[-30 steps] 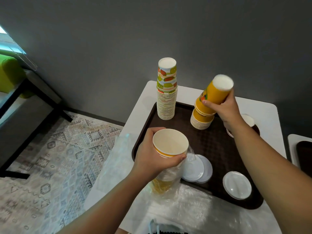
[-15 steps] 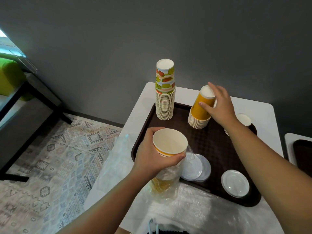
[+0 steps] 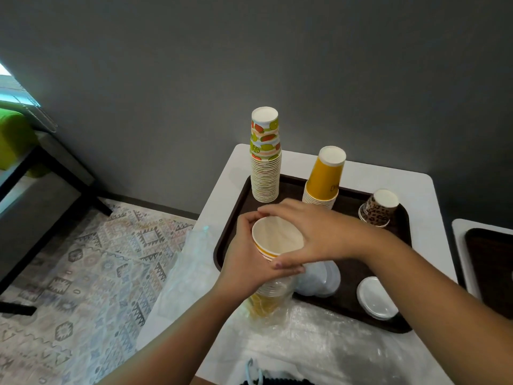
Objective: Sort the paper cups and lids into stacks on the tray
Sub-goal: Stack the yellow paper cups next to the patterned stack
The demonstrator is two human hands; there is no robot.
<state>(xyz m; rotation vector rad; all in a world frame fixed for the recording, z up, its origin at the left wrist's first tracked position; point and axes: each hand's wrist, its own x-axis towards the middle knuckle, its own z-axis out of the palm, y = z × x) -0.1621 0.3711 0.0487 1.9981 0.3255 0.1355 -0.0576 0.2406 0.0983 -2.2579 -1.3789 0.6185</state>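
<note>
Both hands, left (image 3: 247, 262) and right (image 3: 311, 232), grip a yellow cup (image 3: 273, 241) over a brown tray (image 3: 361, 304) on a white worktop (image 3: 416, 195) by a grey wall (image 3: 277, 65).

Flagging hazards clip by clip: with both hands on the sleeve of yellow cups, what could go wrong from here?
1. The left hand and right hand work beside the tall fruit-print cup stack; a bumped elbow might topple it.
2. The plastic sleeve could drag on the clear lids and shift them.
3. Several nested cups may lift out together from the yellow-striped cup.
</note>
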